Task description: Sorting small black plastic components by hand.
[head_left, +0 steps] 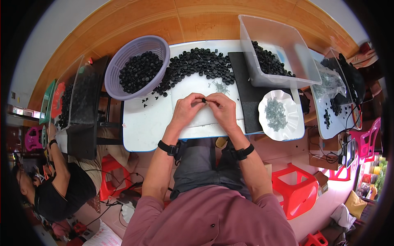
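Note:
Over the white table (147, 127), my left hand (188, 107) and my right hand (223, 107) meet at the fingertips. Between them they pinch a small black plastic part (204, 100); its finer detail is too small to make out. Just beyond my hands lies a small scatter of clear plastic pieces (221, 87). Behind that spreads a heap of round black parts (201, 63). A purple basket (113, 88) full of similar black parts stands to the left of the heap. At my right, a white scalloped dish (291, 127) holds many clear pieces (275, 115).
A clear plastic bin (305, 69) with black parts stands at the back right, by a dark board (250, 107). A red stool (297, 192) is on the floor at right. At left, another person (67, 188) reaches toward a clear bin (78, 98) on a neighbouring table.

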The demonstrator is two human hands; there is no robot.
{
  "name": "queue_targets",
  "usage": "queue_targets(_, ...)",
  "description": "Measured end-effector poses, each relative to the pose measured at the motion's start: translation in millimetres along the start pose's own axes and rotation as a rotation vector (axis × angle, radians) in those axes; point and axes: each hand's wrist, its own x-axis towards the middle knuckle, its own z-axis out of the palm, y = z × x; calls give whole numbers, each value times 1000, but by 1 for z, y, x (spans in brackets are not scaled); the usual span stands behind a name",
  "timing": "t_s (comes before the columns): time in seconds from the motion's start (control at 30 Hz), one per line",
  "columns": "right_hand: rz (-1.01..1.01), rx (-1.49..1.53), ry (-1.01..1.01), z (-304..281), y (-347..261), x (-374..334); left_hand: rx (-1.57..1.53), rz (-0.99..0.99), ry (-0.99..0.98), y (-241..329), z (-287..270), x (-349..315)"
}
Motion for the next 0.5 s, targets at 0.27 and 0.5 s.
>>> queue_targets(0.27,65,-8,-7,-2,-1,2,-19,-14,10,0,1,0)
queue_targets(0.5,105,4,-7,0,5,2,-23,-24,26,-3,4,0)
